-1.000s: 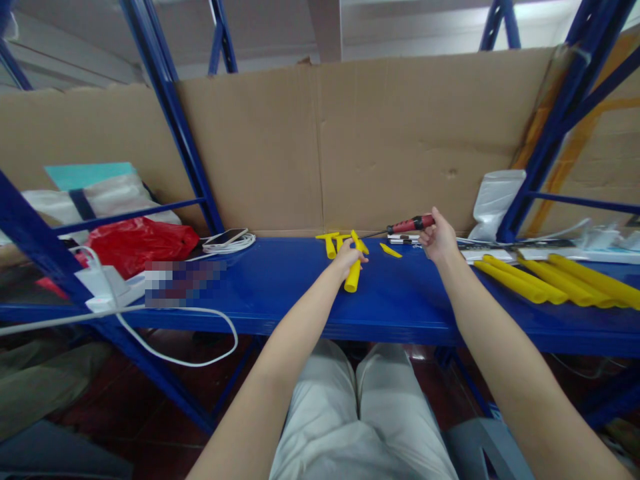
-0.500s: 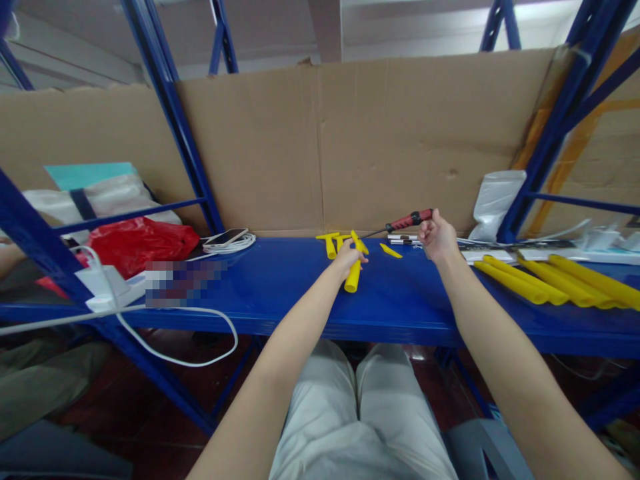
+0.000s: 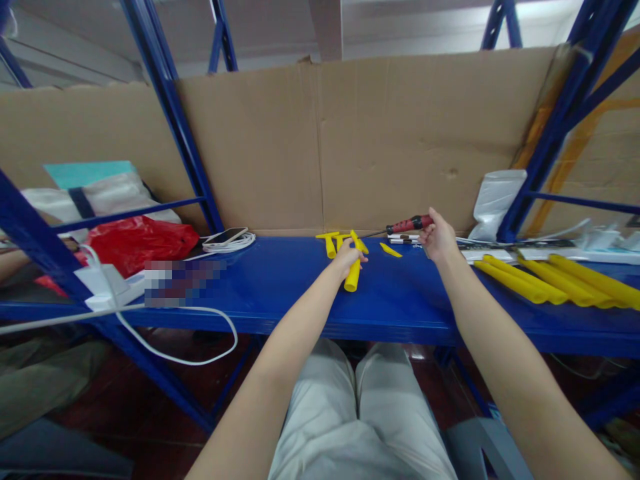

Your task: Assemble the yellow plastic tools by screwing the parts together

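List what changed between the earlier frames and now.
At the left edge, a co-worker's forearm has come further in, toward the red bag. The right hand's fingers shifted slightly at the end of the screwdriver handle. Nothing visibly let go. Unchanged: left hand on the yellow T-shaped piece, yellow tubes at right.
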Action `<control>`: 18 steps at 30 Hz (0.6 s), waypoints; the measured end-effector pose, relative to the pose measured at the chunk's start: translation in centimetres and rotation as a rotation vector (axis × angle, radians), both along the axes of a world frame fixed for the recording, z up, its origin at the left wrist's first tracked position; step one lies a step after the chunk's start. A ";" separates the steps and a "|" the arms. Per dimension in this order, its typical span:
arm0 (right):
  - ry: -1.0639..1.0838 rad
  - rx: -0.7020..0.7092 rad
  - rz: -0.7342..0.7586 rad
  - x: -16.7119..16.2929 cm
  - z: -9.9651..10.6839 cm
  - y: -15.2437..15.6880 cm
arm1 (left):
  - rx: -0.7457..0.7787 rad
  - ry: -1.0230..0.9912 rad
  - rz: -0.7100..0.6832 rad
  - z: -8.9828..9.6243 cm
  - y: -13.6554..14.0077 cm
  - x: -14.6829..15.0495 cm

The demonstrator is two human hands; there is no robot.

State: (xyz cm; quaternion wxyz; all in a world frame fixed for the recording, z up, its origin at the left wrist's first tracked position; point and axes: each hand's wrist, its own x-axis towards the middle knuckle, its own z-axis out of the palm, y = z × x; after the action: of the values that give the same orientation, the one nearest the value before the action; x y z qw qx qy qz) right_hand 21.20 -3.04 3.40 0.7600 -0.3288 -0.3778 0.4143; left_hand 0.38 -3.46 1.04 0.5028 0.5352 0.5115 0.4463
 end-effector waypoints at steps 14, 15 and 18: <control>0.018 -0.031 -0.011 -0.7 0.6 -0.7 | 0.025 -0.008 -0.017 0.0 -0.2 0.0; 0.013 -0.023 -0.016 -0.7 0.5 -0.6 | 0.024 -0.009 -0.017 0.0 -0.2 0.0; -0.006 0.016 -0.048 -0.6 0.4 -0.7 | 0.013 -0.012 -0.007 0.0 -0.2 0.0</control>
State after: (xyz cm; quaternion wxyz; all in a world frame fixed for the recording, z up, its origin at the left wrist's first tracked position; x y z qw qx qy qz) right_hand 20.56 -3.69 3.77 0.7710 -0.3329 -0.3755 0.3921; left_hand 0.38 -3.62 1.05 0.5040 0.5376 0.5034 0.4512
